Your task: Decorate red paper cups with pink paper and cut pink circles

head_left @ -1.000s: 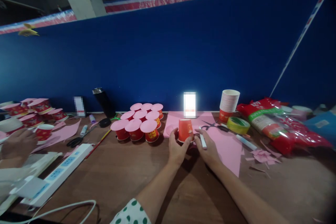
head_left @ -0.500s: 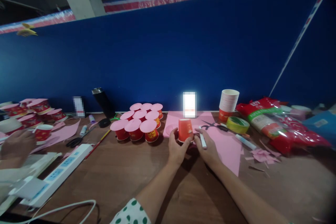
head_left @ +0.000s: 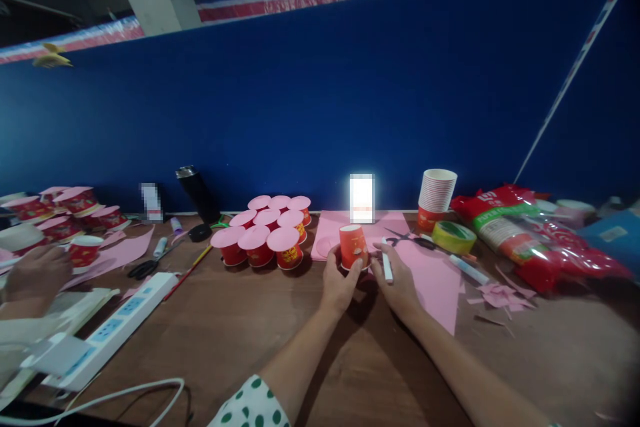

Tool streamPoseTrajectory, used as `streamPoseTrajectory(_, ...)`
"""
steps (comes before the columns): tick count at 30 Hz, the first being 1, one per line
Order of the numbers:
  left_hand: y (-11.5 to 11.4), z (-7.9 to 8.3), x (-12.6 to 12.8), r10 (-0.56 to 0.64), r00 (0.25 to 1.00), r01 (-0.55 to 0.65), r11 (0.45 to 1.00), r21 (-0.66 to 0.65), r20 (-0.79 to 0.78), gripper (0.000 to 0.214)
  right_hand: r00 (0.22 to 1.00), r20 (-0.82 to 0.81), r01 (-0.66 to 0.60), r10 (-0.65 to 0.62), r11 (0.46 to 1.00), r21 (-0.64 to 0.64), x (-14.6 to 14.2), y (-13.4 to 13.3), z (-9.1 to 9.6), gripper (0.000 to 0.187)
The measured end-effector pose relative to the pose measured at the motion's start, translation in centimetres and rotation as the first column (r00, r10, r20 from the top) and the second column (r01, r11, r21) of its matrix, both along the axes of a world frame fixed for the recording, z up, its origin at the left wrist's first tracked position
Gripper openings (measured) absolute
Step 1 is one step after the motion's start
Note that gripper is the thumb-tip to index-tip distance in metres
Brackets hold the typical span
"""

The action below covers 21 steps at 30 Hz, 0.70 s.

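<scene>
red cup (head_left: 351,245) flipped, axis pretty much vertical | left hand (head_left: 338,285) nearer, gripping it | right hand (head_left: 398,285) just beside, clutching white stick (head_left: 388,269)

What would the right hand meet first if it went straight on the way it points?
The right hand would likely meet the orange cup in the left hand, just ahead and leftward; depth is unclear.
</scene>
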<state>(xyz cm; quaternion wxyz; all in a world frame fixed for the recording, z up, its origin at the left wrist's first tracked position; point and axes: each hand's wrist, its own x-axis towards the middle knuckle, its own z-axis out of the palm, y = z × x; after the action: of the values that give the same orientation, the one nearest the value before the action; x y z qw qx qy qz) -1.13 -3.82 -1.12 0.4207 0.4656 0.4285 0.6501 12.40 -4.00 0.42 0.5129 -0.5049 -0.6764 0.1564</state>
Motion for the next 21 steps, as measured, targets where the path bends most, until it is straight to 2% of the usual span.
streamPoseTrajectory(4, 0.0, -0.1, -0.1, 0.031, 0.999, -0.031, 0.999, -0.035, -0.017, 0.061, 1.000, 0.006, -0.024, 0.024, 1.000, 0.001, -0.1, 0.0, -0.1, 0.028)
streamPoseTrajectory(9, -0.4, 0.7, -0.2, 0.081, 0.993, -0.087, 0.993, -0.076, -0.081, 0.065, 0.999, 0.005, -0.052, 0.052, 0.999, 0.010, -0.1, -0.1, 0.0, 0.028)
streamPoseTrajectory(15, -0.8, 1.5, -0.2, 0.085, 0.959, -0.123, 0.984, -0.127, -0.269, 0.072, 0.997, 0.012, -0.079, 0.079, 0.997, 0.017, -0.2, -0.1, 0.1, 0.027)
streamPoseTrajectory(21, -0.6, 1.0, -0.2, 0.107, 0.940, -0.154, 0.980, -0.125, -0.324, 0.071, 0.993, 0.052, -0.107, 0.105, 0.994, 0.035, -0.1, -0.3, 0.2, 0.028)
